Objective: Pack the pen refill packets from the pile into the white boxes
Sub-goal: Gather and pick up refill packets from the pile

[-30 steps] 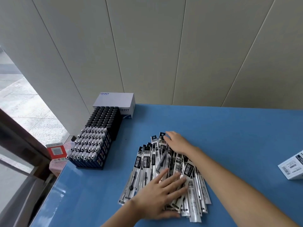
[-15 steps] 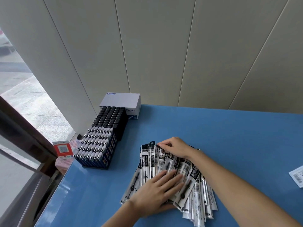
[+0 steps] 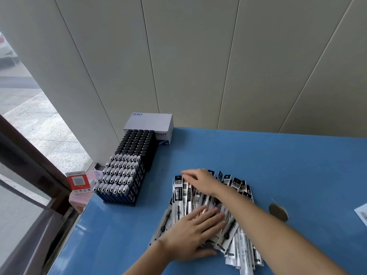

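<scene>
A fanned pile of clear pen refill packets (image 3: 236,233) with black-and-white header cards lies on the blue table (image 3: 278,165). My left hand (image 3: 192,233) rests flat on the near left part of the pile, fingers spread. My right hand (image 3: 200,180) presses down on the far ends of the packets, fingers pointing left. Neither hand has a packet lifted. A white box (image 3: 151,124) with blue lettering stands at the table's far left corner. The corner of another white box (image 3: 362,214) shows at the right edge of the view.
A dark blue tray of upright pens (image 3: 125,169), black caps behind and grey caps in front, stands left of the pile. A round brownish mark (image 3: 278,212) sits on the table to the right. A red QR-code stand (image 3: 78,181) is off the table's left edge.
My right hand slid left along the packet tops and the packets fanned out more to the right. The view shifted left, so the box at the right is nearly out of frame.
</scene>
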